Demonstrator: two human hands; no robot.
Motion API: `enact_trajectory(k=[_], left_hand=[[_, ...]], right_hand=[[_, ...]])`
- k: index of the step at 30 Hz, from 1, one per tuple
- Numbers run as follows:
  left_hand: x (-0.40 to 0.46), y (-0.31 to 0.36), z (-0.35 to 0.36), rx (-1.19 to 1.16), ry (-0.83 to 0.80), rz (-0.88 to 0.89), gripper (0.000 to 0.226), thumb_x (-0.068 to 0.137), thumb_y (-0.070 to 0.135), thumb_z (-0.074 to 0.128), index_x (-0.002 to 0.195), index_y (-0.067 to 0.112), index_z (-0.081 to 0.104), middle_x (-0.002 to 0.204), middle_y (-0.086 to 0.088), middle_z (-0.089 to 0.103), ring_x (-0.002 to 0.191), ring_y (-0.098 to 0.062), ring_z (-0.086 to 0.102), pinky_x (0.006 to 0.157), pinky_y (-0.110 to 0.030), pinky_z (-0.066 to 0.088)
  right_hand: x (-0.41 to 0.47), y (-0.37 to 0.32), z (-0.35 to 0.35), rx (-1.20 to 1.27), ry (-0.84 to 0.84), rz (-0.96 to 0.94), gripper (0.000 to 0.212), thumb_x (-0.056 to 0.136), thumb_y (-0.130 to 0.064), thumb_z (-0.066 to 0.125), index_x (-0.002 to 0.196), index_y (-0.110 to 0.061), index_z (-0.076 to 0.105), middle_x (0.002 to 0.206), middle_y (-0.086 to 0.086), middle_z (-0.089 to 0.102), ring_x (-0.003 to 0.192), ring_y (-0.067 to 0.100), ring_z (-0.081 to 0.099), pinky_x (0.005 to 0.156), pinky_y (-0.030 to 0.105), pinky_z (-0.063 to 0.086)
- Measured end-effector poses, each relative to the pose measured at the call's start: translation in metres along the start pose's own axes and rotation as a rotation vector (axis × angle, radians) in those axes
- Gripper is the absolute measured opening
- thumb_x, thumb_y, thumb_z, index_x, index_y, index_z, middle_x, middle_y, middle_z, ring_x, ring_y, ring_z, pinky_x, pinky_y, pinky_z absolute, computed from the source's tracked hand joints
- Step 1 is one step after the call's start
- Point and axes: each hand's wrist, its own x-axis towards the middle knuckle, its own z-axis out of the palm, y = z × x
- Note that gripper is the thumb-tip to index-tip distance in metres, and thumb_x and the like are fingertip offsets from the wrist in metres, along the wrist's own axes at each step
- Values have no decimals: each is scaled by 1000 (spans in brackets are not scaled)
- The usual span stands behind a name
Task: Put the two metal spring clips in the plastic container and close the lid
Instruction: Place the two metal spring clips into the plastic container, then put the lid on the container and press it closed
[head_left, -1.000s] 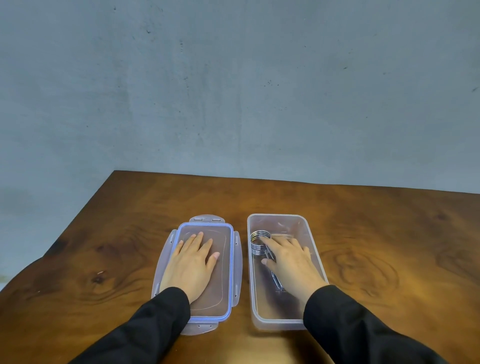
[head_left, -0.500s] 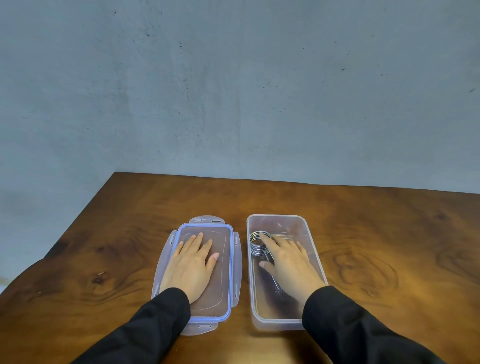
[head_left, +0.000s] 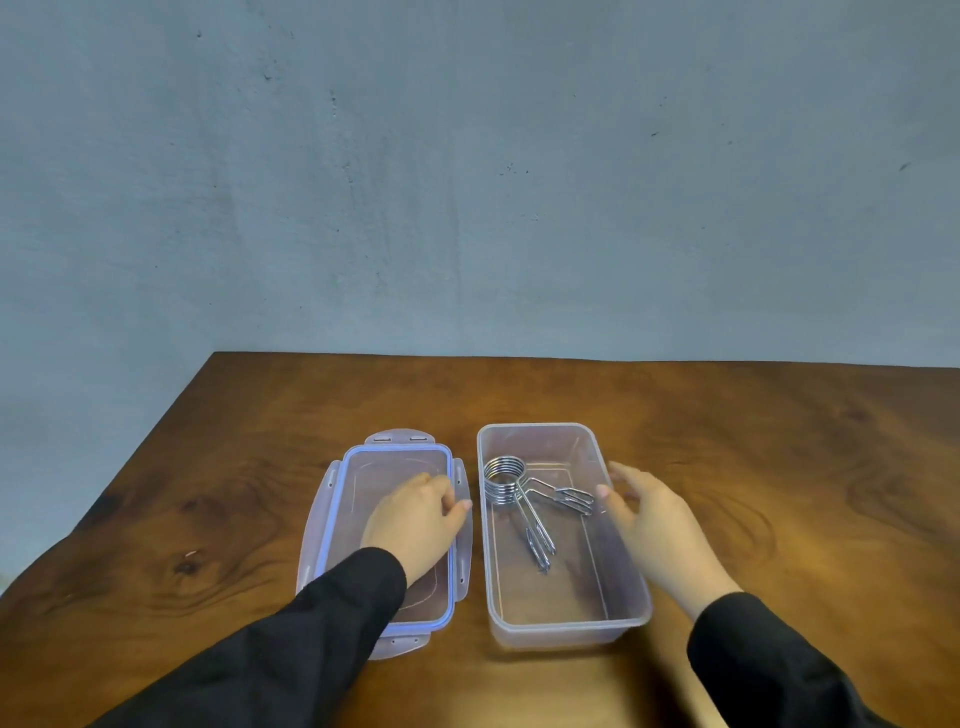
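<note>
The left hand (head_left: 415, 519) lies on the clear rectangular plastic lid with a blue seal rim (head_left: 387, 457), its fingers (head_left: 441, 493) curled loosely together toward the lid's right edge and the thumb tip reaching the right side flap; whether they actually grip that edge is hard to tell; the right hand (head_left: 654, 525) is open, fingers slightly spread and holding nothing, sitting at the right wall of the clear rectangular plastic container (head_left: 540, 431), the thumb over the rim and the other fingers outside it; contact with the wall cannot be judged; the two metal spring clips (head_left: 511, 486) lie inside the container toward its far left corner, their coils stacked as one shiny ring so the two are hard to separate, thin wire handles splaying toward the near and right sides; lid and container sit side by side, apart, on the brown wooden table (head_left: 208, 493); black sleeves (head_left: 311, 639) cover both forearms and are cut off by the lower edge; the right palm hides part of the container's right wall.
</note>
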Motion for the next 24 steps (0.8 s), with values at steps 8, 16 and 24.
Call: enact_trajectory(k=[8, 16, 24], left_hand=[[10, 21, 14, 235, -44, -109, 37, 92, 54, 53, 113, 24, 59, 108, -3, 61, 100, -22, 59, 89, -39, 53], [23, 41, -1, 282, -69, -183, 20, 98, 27, 54, 96, 13, 68, 89, -7, 66, 83, -23, 65, 76, -33, 54], [1, 55, -133, 16, 339, -160, 29, 91, 21, 45, 66, 8, 47, 63, -13, 58, 61, -36, 53, 54, -39, 38]], right_hand=[[-3, 9, 0, 183, -105, 28, 30, 100, -28, 54, 126, -37, 66, 106, -12, 75, 101, 14, 66, 75, 27, 48], [-3, 14, -1, 250, -151, 12, 31, 101, -29, 52, 130, -36, 63, 112, -14, 73, 104, 10, 66, 75, 17, 48], [-6, 1, -27, 212, 103, -139, 51, 98, -42, 52, 145, -21, 50, 147, -3, 50, 136, 17, 45, 111, 38, 41]])
